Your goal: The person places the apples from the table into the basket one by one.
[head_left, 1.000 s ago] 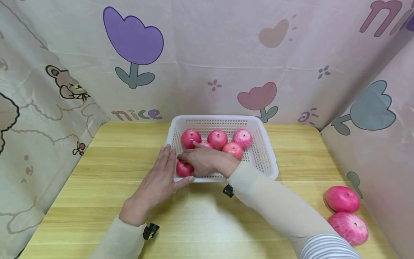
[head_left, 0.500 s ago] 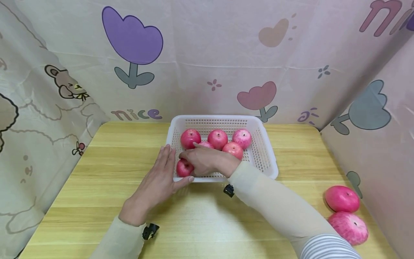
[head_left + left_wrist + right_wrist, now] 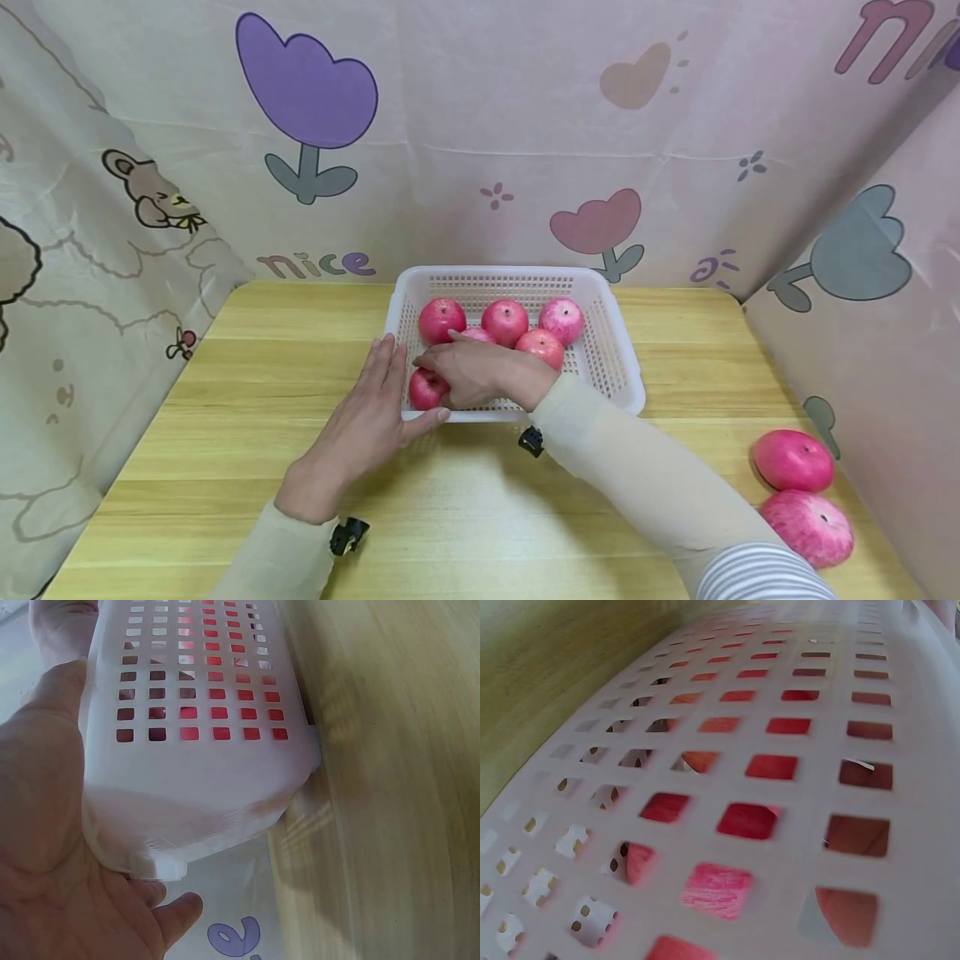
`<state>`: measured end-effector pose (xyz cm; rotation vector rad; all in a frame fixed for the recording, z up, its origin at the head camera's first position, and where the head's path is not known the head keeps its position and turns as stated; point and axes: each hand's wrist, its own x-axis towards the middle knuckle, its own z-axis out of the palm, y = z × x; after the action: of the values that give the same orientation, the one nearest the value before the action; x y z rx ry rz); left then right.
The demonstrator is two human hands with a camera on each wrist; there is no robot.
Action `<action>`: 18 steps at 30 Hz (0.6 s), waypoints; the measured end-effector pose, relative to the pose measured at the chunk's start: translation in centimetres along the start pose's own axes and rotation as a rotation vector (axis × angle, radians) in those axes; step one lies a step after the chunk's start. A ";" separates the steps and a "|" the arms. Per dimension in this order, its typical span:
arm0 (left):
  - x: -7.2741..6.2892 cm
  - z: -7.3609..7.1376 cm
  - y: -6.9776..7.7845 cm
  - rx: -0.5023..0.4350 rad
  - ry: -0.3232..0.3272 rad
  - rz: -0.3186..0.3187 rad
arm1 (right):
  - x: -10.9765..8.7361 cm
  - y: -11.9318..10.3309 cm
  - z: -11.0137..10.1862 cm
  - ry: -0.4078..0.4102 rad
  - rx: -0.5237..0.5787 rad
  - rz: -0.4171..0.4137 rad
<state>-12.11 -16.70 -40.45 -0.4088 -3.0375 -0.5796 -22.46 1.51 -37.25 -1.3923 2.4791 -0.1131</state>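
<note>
A white plastic basket [image 3: 630,367] with lattice walls stands against the back of the table. Within it sit several red and pink apples, among them a dark red apple [image 3: 442,322], a pink one [image 3: 561,322] and a lighter red one [image 3: 541,348]. My right hand [image 3: 472,373] reaches in over the near rim and holds a red apple [image 3: 427,390] in the front left corner. Its fingertips are partly hidden. My left hand [image 3: 367,408] lies along the basket's left corner with straight fingers, its thumb at the front rim. Red fruit shows through the wall holes [image 3: 221,733] in the left wrist view.
At the table's right edge lie two more apples, a smooth red one [image 3: 793,462] and a streaked pink one [image 3: 808,528]. Printed cloth [image 3: 465,125] hangs behind and on both sides of the wooden table [image 3: 465,517].
Almost nothing moves. Both hands stay at the basket, and the right hand's fingers and the front left apple shift only very slightly.
</note>
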 end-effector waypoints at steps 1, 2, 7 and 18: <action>0.0 0.0 0.0 0.000 0.000 -0.002 | 0.0 0.0 0.1 0.002 -0.005 -0.001; 0.0 0.0 0.0 0.001 -0.002 -0.002 | 0.0 0.0 0.1 0.003 -0.008 0.000; 0.0 0.0 0.2 -0.013 -0.017 -0.023 | 0.0 -0.1 0.2 -0.003 -0.006 0.019; 0.0 0.0 0.2 -0.019 -0.014 -0.025 | -0.2 -0.2 0.3 -0.006 0.013 0.038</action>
<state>-12.05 -16.51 -40.31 -0.3780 -3.0569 -0.6097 -22.11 1.60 -37.48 -1.3375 2.4941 -0.1168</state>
